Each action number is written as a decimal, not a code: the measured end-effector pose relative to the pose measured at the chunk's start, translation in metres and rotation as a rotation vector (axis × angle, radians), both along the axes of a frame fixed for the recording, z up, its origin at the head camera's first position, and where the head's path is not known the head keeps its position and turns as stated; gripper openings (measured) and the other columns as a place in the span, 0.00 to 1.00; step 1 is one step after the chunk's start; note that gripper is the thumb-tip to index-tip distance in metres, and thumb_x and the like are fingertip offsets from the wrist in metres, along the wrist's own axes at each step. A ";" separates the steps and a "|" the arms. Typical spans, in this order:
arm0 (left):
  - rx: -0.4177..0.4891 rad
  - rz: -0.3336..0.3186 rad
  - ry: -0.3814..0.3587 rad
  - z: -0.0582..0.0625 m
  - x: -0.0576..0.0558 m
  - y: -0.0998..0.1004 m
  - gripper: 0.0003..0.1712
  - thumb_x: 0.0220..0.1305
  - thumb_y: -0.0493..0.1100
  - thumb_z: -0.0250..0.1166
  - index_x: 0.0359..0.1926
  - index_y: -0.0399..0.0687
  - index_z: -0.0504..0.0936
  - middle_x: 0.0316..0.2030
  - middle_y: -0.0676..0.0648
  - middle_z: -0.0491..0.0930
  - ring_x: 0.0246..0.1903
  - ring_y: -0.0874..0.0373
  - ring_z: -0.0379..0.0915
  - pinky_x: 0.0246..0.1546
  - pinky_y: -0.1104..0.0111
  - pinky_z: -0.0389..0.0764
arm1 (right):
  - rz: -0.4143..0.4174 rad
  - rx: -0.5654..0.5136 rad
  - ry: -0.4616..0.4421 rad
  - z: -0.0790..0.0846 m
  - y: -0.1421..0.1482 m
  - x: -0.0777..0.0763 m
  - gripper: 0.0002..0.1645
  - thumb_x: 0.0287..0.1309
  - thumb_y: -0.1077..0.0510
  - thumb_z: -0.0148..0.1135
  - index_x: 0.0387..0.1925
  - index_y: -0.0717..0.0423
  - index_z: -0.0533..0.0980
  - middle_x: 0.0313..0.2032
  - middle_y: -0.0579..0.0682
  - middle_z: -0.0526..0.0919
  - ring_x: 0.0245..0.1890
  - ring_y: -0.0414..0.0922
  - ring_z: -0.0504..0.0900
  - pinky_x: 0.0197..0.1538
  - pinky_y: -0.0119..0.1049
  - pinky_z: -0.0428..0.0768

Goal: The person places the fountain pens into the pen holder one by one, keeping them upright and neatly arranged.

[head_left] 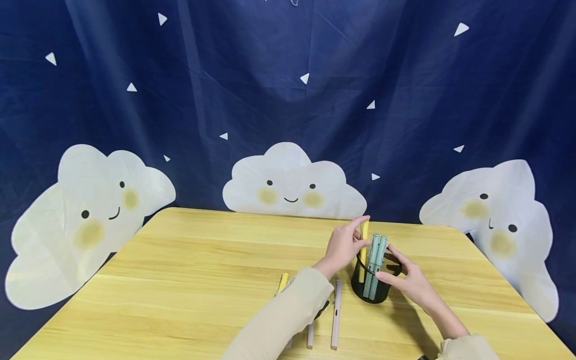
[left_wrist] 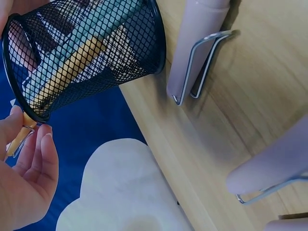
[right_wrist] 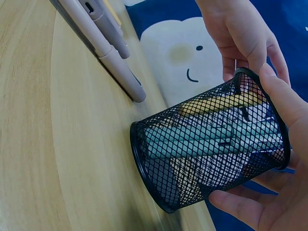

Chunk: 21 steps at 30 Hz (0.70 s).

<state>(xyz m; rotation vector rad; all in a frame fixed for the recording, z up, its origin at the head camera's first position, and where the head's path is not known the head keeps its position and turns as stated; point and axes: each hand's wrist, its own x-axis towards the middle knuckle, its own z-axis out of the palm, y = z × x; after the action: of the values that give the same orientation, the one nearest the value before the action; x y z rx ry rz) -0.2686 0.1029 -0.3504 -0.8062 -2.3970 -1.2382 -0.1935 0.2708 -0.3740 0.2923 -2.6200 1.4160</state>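
A black mesh pen holder point(right_wrist: 192, 180) stands upright on the table, toward the right in the head view. My right hand point(head_left: 413, 281) holds it near the rim, thumb and fingers spread around its side. Inside are two teal pens point(head_left: 377, 250), side by side with their clips up. A yellow pen point(head_left: 365, 231) stands at the holder's left side, its lower part within the mesh. My left hand point(head_left: 343, 245) pinches that pen's upper end between thumb and fingers, just above the rim, as the left wrist view also shows.
Lilac pens point(head_left: 336, 315) with wire clips lie on the wooden table point(head_left: 180, 280), left of the holder. Another yellow pen point(head_left: 283, 281) lies partly hidden behind the left sleeve point(head_left: 288, 310). A dark blue curtain point(head_left: 270, 110) with clouds hangs behind the table's far edge.
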 end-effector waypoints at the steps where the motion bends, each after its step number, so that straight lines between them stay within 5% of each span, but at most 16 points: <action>1: -0.015 0.006 0.004 0.000 0.000 0.000 0.33 0.48 0.41 0.69 0.58 0.57 0.71 0.22 0.56 0.78 0.20 0.71 0.68 0.21 0.83 0.68 | -0.001 0.003 -0.001 0.000 0.000 0.000 0.46 0.52 0.58 0.62 0.66 0.65 0.48 0.55 0.70 0.65 0.54 0.60 0.66 0.52 0.48 0.67; 8: -0.081 0.028 0.025 -0.002 0.002 0.000 0.31 0.48 0.43 0.69 0.56 0.60 0.72 0.21 0.58 0.77 0.18 0.72 0.66 0.20 0.82 0.65 | 0.002 0.003 0.001 0.000 0.000 0.001 0.46 0.52 0.58 0.62 0.66 0.65 0.49 0.55 0.69 0.66 0.53 0.59 0.67 0.46 0.32 0.71; 21: -0.126 0.049 0.022 -0.003 0.002 0.003 0.30 0.48 0.45 0.70 0.55 0.62 0.73 0.21 0.60 0.77 0.20 0.72 0.68 0.21 0.82 0.66 | -0.001 -0.001 -0.010 0.001 0.000 0.001 0.46 0.52 0.58 0.62 0.66 0.66 0.48 0.54 0.70 0.66 0.52 0.59 0.67 0.44 0.30 0.72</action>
<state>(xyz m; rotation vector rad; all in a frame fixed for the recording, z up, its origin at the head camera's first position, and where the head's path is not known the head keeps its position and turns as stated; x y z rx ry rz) -0.2661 0.1058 -0.3534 -0.7876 -2.4813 -1.0637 -0.1929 0.2705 -0.3732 0.2840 -2.6274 1.4217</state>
